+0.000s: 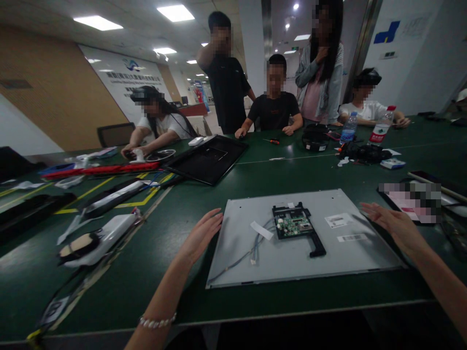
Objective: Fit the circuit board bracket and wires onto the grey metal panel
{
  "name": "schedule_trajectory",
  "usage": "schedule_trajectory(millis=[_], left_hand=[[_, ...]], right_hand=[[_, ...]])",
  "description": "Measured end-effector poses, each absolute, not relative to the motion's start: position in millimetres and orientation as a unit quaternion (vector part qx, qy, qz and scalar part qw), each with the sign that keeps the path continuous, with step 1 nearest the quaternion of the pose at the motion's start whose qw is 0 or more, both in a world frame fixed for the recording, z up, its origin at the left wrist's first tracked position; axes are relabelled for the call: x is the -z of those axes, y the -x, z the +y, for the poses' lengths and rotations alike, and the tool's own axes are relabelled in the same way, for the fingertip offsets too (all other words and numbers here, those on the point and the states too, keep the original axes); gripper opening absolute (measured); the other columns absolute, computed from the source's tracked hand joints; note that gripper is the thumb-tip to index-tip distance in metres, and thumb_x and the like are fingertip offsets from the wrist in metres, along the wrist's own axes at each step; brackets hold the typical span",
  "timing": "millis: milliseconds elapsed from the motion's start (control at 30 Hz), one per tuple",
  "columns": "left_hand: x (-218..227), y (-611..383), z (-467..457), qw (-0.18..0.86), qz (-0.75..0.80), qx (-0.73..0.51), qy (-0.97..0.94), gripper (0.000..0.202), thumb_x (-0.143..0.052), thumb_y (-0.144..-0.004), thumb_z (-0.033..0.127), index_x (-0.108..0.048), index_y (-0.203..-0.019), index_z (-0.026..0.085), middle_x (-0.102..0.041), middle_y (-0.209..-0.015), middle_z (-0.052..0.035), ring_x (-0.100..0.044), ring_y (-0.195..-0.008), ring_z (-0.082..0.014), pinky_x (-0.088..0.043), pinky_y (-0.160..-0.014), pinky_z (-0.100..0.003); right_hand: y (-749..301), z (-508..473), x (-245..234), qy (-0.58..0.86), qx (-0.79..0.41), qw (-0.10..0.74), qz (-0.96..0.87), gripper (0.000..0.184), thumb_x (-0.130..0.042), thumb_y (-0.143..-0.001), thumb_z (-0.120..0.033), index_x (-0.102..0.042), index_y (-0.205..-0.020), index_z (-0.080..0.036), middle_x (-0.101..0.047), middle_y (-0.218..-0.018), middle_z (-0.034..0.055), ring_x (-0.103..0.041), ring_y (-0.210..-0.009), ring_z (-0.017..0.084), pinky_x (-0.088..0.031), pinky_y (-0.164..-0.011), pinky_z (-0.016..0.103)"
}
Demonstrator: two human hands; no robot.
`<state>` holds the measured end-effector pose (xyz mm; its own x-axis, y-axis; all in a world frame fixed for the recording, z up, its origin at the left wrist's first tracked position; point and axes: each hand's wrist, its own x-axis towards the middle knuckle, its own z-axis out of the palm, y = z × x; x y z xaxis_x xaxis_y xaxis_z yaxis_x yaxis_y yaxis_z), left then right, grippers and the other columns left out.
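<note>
A flat grey display panel lies back side up on the green table in front of me. On its middle sit a green circuit board and a black plastic bracket. A thin grey cable with a white tape strip runs toward the panel's near left corner. My left hand is at the panel's left edge, fingers stretched out and holding nothing. At the right edge my right hand is open too, fingers apart. Whether either hand touches the panel I cannot tell.
Beyond the panel lies a black monitor housing. A screwdriver, bottles and a black cable bundle are farther back. Phones lie right; a white device lies left. Several people are across the table.
</note>
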<state>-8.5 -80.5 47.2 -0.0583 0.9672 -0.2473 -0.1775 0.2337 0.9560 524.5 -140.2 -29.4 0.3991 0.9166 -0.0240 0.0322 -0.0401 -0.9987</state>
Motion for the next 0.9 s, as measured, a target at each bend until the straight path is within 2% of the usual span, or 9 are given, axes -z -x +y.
schedule_trajectory(millis=[133,267,333,400,467,567,900], left_hand=[[-47.2,11.4,-79.3,0.565,0.537,-0.503,-0.374,0.038,-0.065,-0.085,0.02,-0.059,-0.122,0.016,-0.058,-0.135,-0.0144,-0.052,-0.129,-0.0242,-0.038,-0.113,-0.036],[-48.5,12.9,-79.9,0.551,0.543,-0.506,-0.382,0.036,-0.066,-0.085,0.023,-0.06,-0.12,0.017,-0.058,-0.135,-0.0134,-0.05,-0.131,-0.0247,-0.036,-0.114,-0.038],[-49.8,12.5,-81.1,0.547,0.545,-0.508,-0.383,0.035,-0.066,-0.085,0.024,-0.061,-0.119,0.016,-0.058,-0.135,-0.0134,-0.05,-0.131,-0.025,-0.037,-0.113,-0.037],[-51.0,11.6,-82.4,0.545,0.548,-0.508,-0.381,0.035,-0.066,-0.085,0.023,-0.061,-0.118,0.017,-0.058,-0.135,-0.0137,-0.05,-0.131,-0.0247,-0.037,-0.113,-0.037],[-51.8,10.7,-83.7,0.549,0.55,-0.503,-0.378,0.037,-0.067,-0.084,0.022,-0.061,-0.12,0.017,-0.059,-0.134,-0.0141,-0.051,-0.13,-0.0244,-0.038,-0.113,-0.036],[-52.6,9.2,-85.6,0.564,0.548,-0.492,-0.373,0.042,-0.067,-0.083,0.021,-0.059,-0.124,0.016,-0.062,-0.13,-0.0144,-0.053,-0.128,-0.0245,-0.038,-0.113,-0.036],[-49.9,7.9,-85.2,0.579,0.542,-0.478,-0.378,0.052,-0.067,-0.084,0.023,-0.052,-0.133,0.017,-0.059,-0.134,-0.0136,-0.052,-0.129,-0.0223,-0.038,-0.113,-0.032]], right_hand=[[-529.1,-140.8,32.8,0.617,-0.354,0.604,-0.359,0.03,-0.068,-0.076,-0.045,-0.058,-0.055,-0.026,-0.077,-0.095,0.0081,-0.064,-0.114,0.035,-0.041,-0.109,0.056],[-529.4,-141.5,30.8,0.621,-0.354,0.605,-0.35,0.033,-0.066,-0.075,-0.041,-0.053,-0.049,-0.027,-0.077,-0.096,0.0056,-0.064,-0.115,0.034,-0.043,-0.108,0.055],[-527.9,-141.7,28.6,0.62,-0.354,0.606,-0.351,0.029,-0.065,-0.078,-0.044,-0.06,-0.055,-0.025,-0.076,-0.103,0.0067,-0.062,-0.118,0.033,-0.042,-0.109,0.053],[-526.0,-141.7,27.4,0.608,-0.362,0.608,-0.359,0.027,-0.063,-0.08,-0.049,-0.069,-0.071,-0.024,-0.073,-0.112,0.0084,-0.059,-0.122,0.032,-0.042,-0.11,0.05],[-524.4,-141.5,28.3,0.595,-0.377,0.606,-0.369,0.031,-0.064,-0.08,-0.052,-0.073,-0.086,-0.023,-0.07,-0.121,0.0093,-0.056,-0.125,0.031,-0.04,-0.112,0.048],[-523.3,-141.0,32.7,0.581,-0.399,0.602,-0.376,0.035,-0.065,-0.079,-0.053,-0.071,-0.099,-0.025,-0.065,-0.129,0.0083,-0.054,-0.128,0.03,-0.037,-0.114,0.045],[-522.5,-139.1,38.4,0.571,-0.431,0.572,-0.401,0.045,-0.059,-0.084,-0.054,-0.061,-0.12,-0.026,-0.058,-0.139,0.0087,-0.052,-0.13,0.026,-0.036,-0.114,0.04]])
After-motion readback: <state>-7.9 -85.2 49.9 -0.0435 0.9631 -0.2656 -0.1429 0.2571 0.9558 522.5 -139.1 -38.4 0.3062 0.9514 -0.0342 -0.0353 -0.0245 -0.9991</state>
